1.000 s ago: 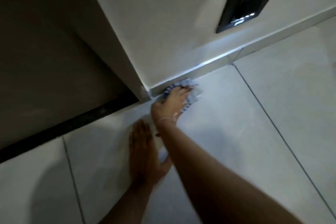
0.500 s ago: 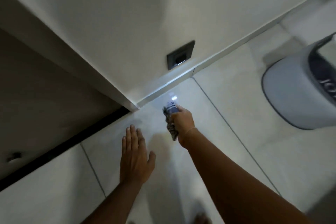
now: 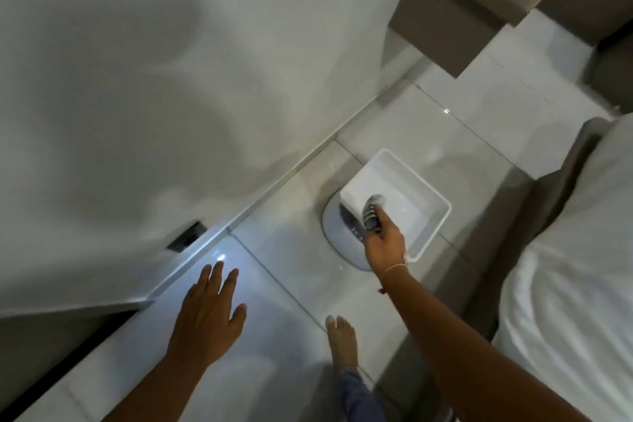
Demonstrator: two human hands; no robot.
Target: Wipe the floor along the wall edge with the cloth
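My right hand (image 3: 383, 245) grips a bunched blue-and-white striped cloth (image 3: 371, 214) and holds it over the near corner of a white plastic tub (image 3: 435, 202). My left hand (image 3: 209, 312) hovers open with fingers spread, flat above the pale floor tile (image 3: 281, 250). The wall edge with its white skirting (image 3: 274, 188) runs diagonally from lower left to upper right, well left of the cloth.
The tub sits on a grey oval mat (image 3: 334, 236). A dark wall socket (image 3: 186, 236) is set low in the wall. My bare foot (image 3: 342, 339) stands on the tiles. A bed with white sheets (image 3: 568, 267) fills the right side; brown furniture (image 3: 452, 10) stands at the back.
My right hand lifted the cloth off the floor by the skirting and carried it right, over the white tub. The view swung up and right; my left hand came off the floor.
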